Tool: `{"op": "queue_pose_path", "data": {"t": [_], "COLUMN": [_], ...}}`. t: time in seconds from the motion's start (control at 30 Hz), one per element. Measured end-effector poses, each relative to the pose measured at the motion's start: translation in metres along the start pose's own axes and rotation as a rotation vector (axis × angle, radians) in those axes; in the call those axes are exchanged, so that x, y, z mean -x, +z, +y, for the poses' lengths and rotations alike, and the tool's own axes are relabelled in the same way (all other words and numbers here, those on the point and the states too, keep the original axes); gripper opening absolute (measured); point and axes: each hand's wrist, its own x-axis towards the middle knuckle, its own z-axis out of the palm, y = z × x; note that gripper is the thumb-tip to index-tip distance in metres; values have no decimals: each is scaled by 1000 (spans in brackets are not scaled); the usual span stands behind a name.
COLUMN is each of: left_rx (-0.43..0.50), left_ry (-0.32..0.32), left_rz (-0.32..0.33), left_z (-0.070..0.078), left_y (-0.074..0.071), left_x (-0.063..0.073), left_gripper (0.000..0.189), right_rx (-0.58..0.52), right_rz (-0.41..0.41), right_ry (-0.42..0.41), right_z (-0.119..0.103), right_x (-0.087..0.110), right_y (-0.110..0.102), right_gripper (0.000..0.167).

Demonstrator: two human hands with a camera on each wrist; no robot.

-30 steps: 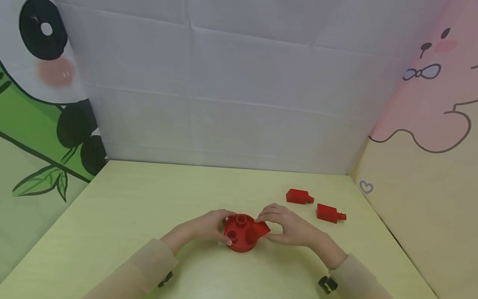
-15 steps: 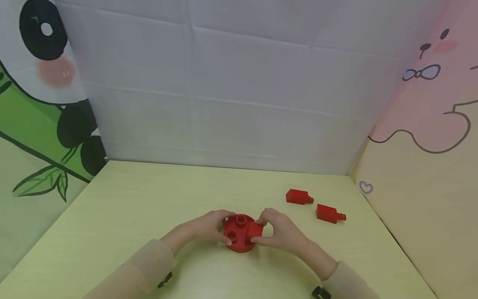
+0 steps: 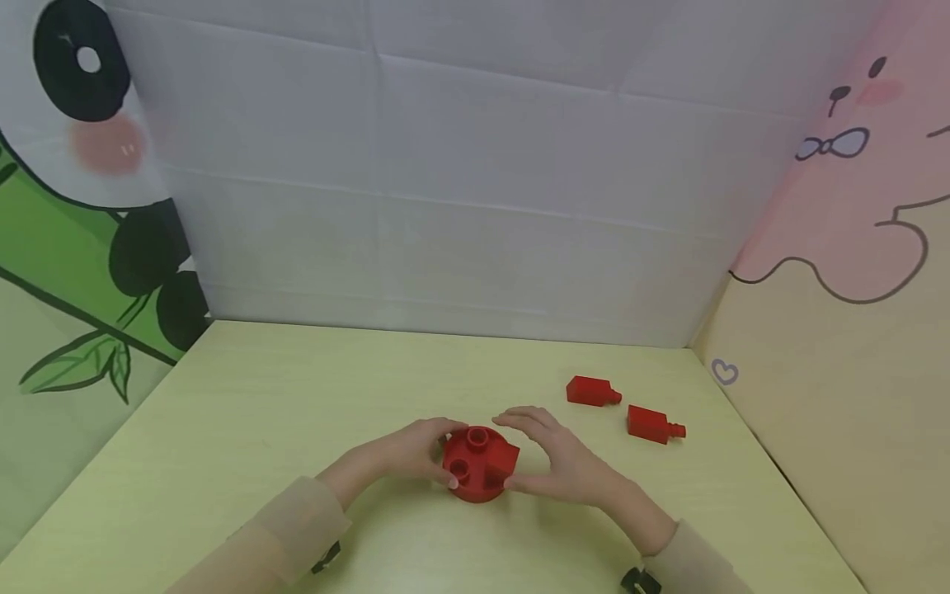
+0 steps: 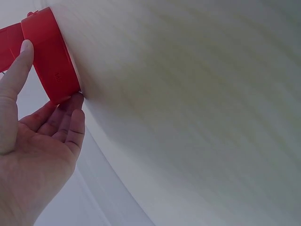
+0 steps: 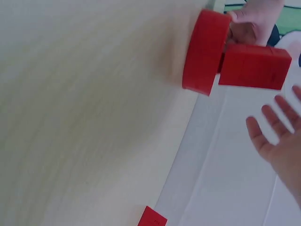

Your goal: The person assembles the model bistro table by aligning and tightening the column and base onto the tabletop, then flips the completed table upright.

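Observation:
A round red base (image 3: 469,490) with raised ring-shaped sockets lies on the table in front of me. My left hand (image 3: 411,450) grips its left side, thumb in front and fingers behind. From the base's right part a red block (image 3: 505,462) stands up; in the right wrist view the block (image 5: 254,67) sticks straight out from the base's top. My right hand (image 3: 562,464) is spread around the block's right side. Its fingers stay clear of the block in the right wrist view, though in the head view the thumb tip comes close to it.
Two loose red blocks with narrow pegs lie at the back right: one farther block (image 3: 590,391) and one nearer block (image 3: 650,424). A white cloth wall (image 3: 445,206) closes off the table's (image 3: 312,388) back, with printed panels at both sides.
The red block has gone from tilted, in my right hand's grip, to upright on the base. My right fingers have then spread and let go of it. The left hand stays put.

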Motion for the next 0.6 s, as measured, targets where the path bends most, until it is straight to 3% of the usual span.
{"op": "queue_pose_path", "data": {"t": [0.13, 0.3, 0.6], "left_rx": [-8, -19, -20], "left_ry": [9, 11, 27], "left_rz": [3, 0, 0], "left_z": [-1, -2, -2], "left_y": [0, 0, -1], "left_x": [-1, -1, -2], "left_gripper": [76, 76, 77], "right_rx": [-47, -43, 17], "right_rz": [-91, -179, -176], "right_ry": [-122, -217, -253], "right_z": [7, 12, 13], "right_x": [-2, -6, -11], "right_y": [-8, -12, -9], "right_gripper": [64, 60, 44]}}
